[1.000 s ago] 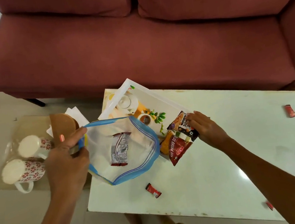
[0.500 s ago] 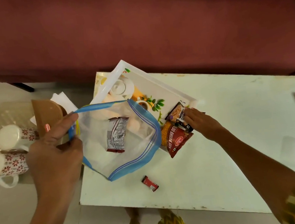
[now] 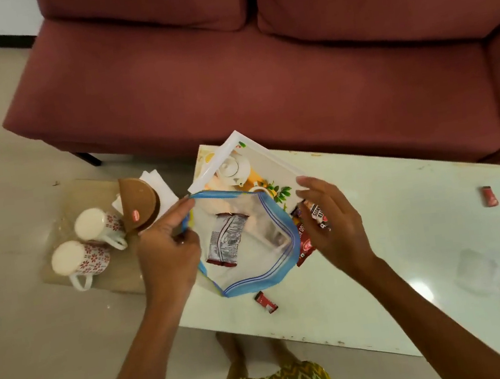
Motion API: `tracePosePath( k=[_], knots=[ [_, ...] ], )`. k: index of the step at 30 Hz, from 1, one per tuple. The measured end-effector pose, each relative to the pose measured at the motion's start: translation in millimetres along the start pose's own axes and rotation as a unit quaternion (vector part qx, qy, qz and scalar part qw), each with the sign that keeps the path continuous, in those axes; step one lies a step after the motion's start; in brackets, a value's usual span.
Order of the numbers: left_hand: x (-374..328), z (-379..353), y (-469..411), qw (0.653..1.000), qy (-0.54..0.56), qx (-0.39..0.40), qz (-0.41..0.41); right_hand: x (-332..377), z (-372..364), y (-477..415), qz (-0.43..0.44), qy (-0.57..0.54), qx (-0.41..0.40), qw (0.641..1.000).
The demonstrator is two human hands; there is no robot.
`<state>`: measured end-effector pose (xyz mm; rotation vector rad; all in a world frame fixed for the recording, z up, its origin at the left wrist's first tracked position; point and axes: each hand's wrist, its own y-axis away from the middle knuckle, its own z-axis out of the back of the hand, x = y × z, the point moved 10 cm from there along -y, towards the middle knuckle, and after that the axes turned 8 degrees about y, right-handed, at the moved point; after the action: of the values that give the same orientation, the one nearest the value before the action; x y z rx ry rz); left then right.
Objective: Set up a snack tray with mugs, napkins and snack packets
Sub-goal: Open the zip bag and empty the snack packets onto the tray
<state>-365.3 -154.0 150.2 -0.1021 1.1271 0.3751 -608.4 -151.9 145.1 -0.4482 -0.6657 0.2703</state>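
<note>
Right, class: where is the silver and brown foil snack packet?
Head view, centre-left: the packet sits inside the clear blue-rimmed plastic bag held by the left hand, at the white table's left end.

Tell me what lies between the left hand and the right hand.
In the head view: the clear zip bag, its rim pinched by the left hand, one snack packet inside.
</note>
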Motion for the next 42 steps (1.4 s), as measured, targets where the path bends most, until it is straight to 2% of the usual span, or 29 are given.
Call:
tracePosePath(
  k=[2, 3, 5, 7, 9, 11, 13, 16, 22, 24, 27, 30, 33, 35, 37, 38, 40, 42],
  knots=[
    [-10, 2, 7, 1.000, 0.001, 0.009, -0.005, 63, 9, -4, 0.104, -0.014, -0.004, 0.994],
    [-14, 1, 10, 1.000, -0.007, 0.014, -0.009, 87, 3, -1, 0.158, -0.008, 0.018, 0.987],
    [-22, -1, 15, 0.999, -0.041, 0.026, -0.024, 120, -38, 8, 0.246, 0.043, 0.138, 0.958],
    [-28, -2, 19, 0.997, -0.055, 0.042, -0.030, 121, -104, 26, 0.272, 0.140, 0.328, 0.894],
    [-34, -3, 23, 0.997, -0.051, 0.057, -0.030, 97, -157, 45, 0.268, 0.238, 0.458, 0.813],
    [-43, -3, 29, 0.996, -0.042, 0.065, -0.035, 74, -187, 54, 0.260, 0.301, 0.518, 0.757],
    [-51, 0, 33, 0.996, -0.031, 0.072, -0.039, 57, -206, 56, 0.253, 0.345, 0.534, 0.729],
    [-58, 8, 33, 0.996, -0.028, 0.069, -0.049, 47, -217, 63, 0.248, 0.344, 0.542, 0.725],
    [-54, 15, 30, 0.995, -0.028, 0.079, -0.045, 58, -214, 71, 0.279, 0.310, 0.515, 0.749],
    [-53, 12, 29, 0.995, -0.037, 0.079, -0.051, 63, -206, 62, 0.240, 0.297, 0.523, 0.762],
    [-47, 10, 26, 0.994, -0.063, 0.073, -0.054, 72, -184, 50, 0.120, 0.205, 0.539, 0.809],
    [-38, 11, 21, 0.993, -0.089, 0.064, -0.049, 84, -150, 41, 0.050, 0.143, 0.487, 0.860],
    [-33, 16, 16, 0.992, -0.104, 0.044, -0.058, 82, -97, 21, -0.043, 0.043, 0.354, 0.933],
    [-28, 22, 12, 0.992, -0.111, 0.022, -0.054, 67, -57, 5, -0.134, -0.041, 0.257, 0.956],
    [-23, 26, 8, 0.992, -0.121, 0.002, -0.046, 46, -26, -1, -0.243, -0.129, 0.177, 0.945],
    [-21, 27, 7, 0.991, -0.126, -0.004, -0.044, 36, -15, -1, -0.299, -0.190, 0.135, 0.926],
    [-19, 26, 4, 0.990, -0.130, -0.010, -0.047, 15, 2, 3, -0.398, -0.298, 0.029, 0.867],
    [-16, 23, 1, 0.990, -0.136, -0.012, -0.048, -7, 13, 12, -0.470, -0.345, -0.063, 0.810]
  ],
)
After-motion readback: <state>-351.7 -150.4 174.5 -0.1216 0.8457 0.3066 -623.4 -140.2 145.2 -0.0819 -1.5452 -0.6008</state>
